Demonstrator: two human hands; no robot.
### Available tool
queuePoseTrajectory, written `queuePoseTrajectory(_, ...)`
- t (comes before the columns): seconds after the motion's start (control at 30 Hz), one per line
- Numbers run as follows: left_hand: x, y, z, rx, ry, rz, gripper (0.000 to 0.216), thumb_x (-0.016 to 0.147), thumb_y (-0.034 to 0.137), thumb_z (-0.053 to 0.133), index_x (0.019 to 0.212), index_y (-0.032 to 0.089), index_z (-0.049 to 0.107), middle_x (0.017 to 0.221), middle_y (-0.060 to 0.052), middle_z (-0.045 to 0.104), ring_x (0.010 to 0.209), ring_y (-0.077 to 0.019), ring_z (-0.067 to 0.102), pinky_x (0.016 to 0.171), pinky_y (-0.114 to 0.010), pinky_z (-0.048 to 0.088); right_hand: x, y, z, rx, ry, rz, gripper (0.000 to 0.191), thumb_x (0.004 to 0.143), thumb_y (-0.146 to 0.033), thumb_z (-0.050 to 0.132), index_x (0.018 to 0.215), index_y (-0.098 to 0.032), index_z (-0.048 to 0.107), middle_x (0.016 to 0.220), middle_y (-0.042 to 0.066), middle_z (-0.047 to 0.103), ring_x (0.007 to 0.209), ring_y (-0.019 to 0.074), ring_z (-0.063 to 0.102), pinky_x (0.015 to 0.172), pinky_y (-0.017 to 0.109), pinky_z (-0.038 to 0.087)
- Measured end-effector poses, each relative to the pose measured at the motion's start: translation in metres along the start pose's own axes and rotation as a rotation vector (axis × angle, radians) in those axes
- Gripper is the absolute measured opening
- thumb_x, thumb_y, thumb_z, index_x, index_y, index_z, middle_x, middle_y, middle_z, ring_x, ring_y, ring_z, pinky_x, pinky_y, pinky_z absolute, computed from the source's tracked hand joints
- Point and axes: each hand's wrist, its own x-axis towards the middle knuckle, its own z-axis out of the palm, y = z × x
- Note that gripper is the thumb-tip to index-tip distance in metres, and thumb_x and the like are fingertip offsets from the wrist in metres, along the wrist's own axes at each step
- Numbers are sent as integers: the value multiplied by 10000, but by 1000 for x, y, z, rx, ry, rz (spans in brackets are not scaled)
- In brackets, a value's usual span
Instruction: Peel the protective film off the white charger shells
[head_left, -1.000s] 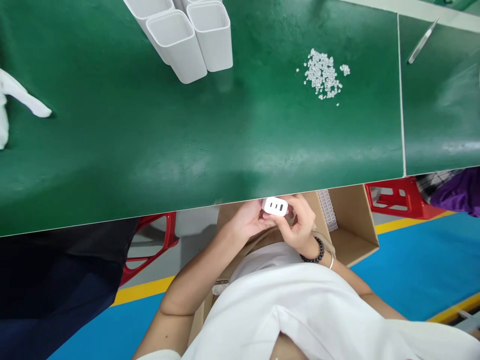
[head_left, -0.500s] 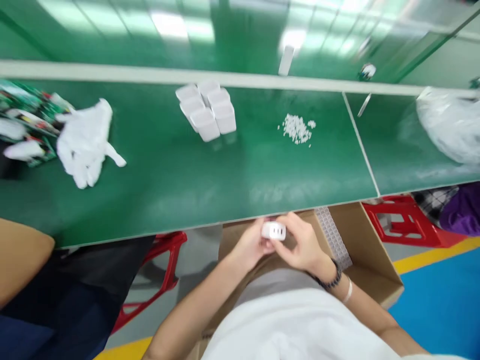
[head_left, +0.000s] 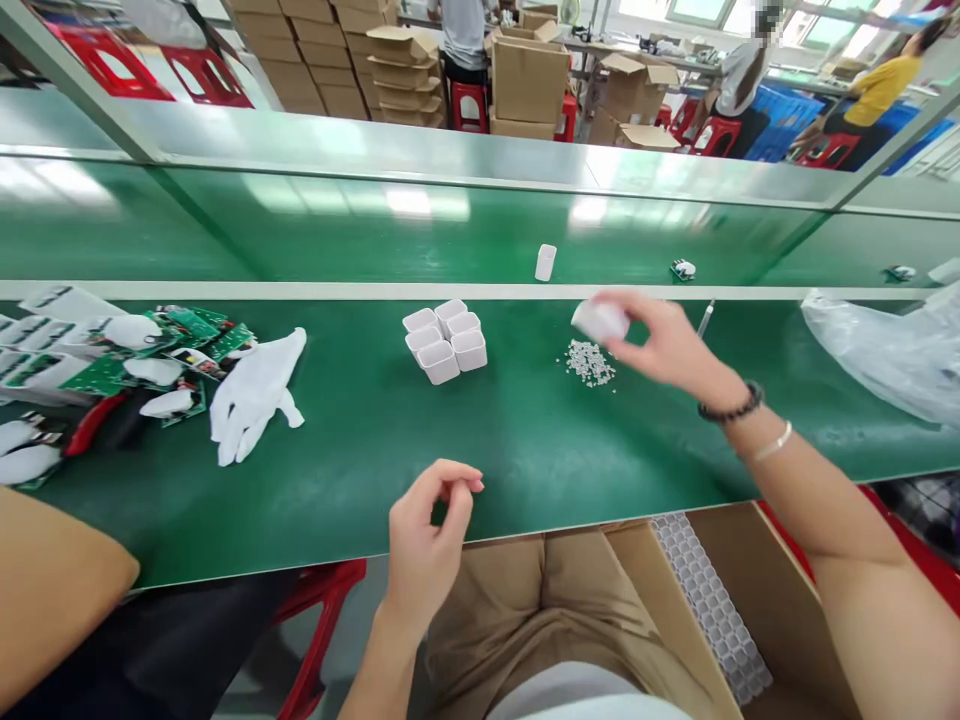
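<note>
My right hand (head_left: 660, 340) is raised over the bench and grips a white charger housing (head_left: 600, 320), blurred by motion. Just below it lies a small pile of tiny white pieces (head_left: 591, 363). My left hand (head_left: 431, 535) hovers by the bench's front edge, thumb and fingertips pinched together; whatever they may hold is too small to make out. Beyond that hand, several white open-topped housings (head_left: 439, 362) stand grouped upright on the green bench (head_left: 337, 500).
To the left lie a white glove (head_left: 255, 395) and a heap of circuit boards (head_left: 105, 375). A single white housing (head_left: 546, 262) stands at the back. Clear plastic bag (head_left: 892, 350) at right; below, an open carton (head_left: 750, 560) holds a clear divided tray (head_left: 709, 600).
Both hands held the white charger housing together at my lap. Now my right hand has carried it up over the pile, and my left has let go and risen above the bench edge. The view has tilted up.
</note>
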Motion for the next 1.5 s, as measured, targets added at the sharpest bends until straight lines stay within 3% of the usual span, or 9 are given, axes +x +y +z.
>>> queuePoseTrajectory(0.07, 16, -8, -4, -18, 61, -48, 173, 965, 286, 542, 911, 210, 688, 798, -14, 675, 624, -116, 542, 606, -246, 434, 38, 60, -4, -154, 113, 396, 518, 821, -218, 678, 1311, -156, 523, 1007, 99, 698, 883, 211, 638, 773, 330, 495)
queuePoseTrajectory(0.17, 25, -12, -7, -139, 120, -150, 206, 957, 364, 584, 978, 195, 699, 840, -20, 710, 537, -87, 507, 538, -238, 414, 74, 131, -1, -268, 168, 627, 557, 807, -209, 699, 1296, -48, 486, 1019, 211, 682, 916, 291, 642, 796, 421, 486)
queuePoseTrajectory(0.37, 25, -11, -10, -187, 164, -226, 254, 932, 429, 639, 934, 189, 723, 822, -23, 722, 504, -82, 511, 515, -240, 413, 82, 178, 23, -427, 51, 722, 520, 816, -225, 708, 1269, -43, 528, 1139, 275, 657, 1069, 393, 629, 898, 521, 485)
queuePoseTrajectory(0.6, 25, -10, -10, -207, 113, -236, 246, 957, 418, 621, 954, 194, 724, 801, -18, 712, 545, -83, 534, 540, -229, 414, 86, 89, 45, -355, 131, 174, 374, 909, -234, 613, 1271, -149, 579, 1296, 169, 613, 1221, 316, 563, 1037, 464, 462)
queuePoseTrajectory(0.7, 25, -11, -9, -215, 102, -223, 238, 966, 409, 614, 969, 195, 717, 804, -13, 710, 553, -76, 541, 546, -218, 407, 84, 11, 65, -53, -38, -218, 293, 975, -293, 579, 1252, -200, 603, 1079, 80, 687, 905, 217, 653, 814, 354, 519)
queuePoseTrajectory(0.83, 26, -12, -9, -229, 92, -194, 234, 980, 399, 592, 986, 192, 701, 808, -9, 696, 562, -73, 535, 549, -210, 415, 82, -53, 98, -89, -265, -370, 281, 1005, -294, 562, 1273, -224, 609, 904, 23, 713, 712, 172, 617, 576, 295, 363)
queuePoseTrajectory(1.03, 27, -6, -9, -196, 79, -177, 359, 962, 398, 629, 1282, 244, 576, 1232, -54, 670, 744, -87, 627, 688, -214, 500, 46, -67, 112, -303, -20, -647, 297, 1016, -171, 457, 752, -194, 591, 644, 19, 571, 585, 156, 480, 536, 328, 320)
queuePoseTrajectory(1.33, 21, -6, -14, -375, -117, -172, 565, 902, 323, 715, 1431, 300, 517, 1398, -71, 598, 1025, -184, 685, 910, -285, 549, -24, -107, 85, -170, 60, -894, 156, 966, -164, 577, 996, -244, 709, 696, -9, 657, 549, 125, 528, 422, 294, 376)
queuePoseTrajectory(1.5, 25, -7, -22, -530, -68, -122, 520, 869, 264, 717, 1355, 299, 537, 1302, -73, 622, 914, -185, 715, 835, -309, 590, -2, -49, 72, -114, 19, -418, 150, 973, -239, 570, 1008, -237, 716, 839, 23, 748, 675, 150, 643, 577, 302, 471)
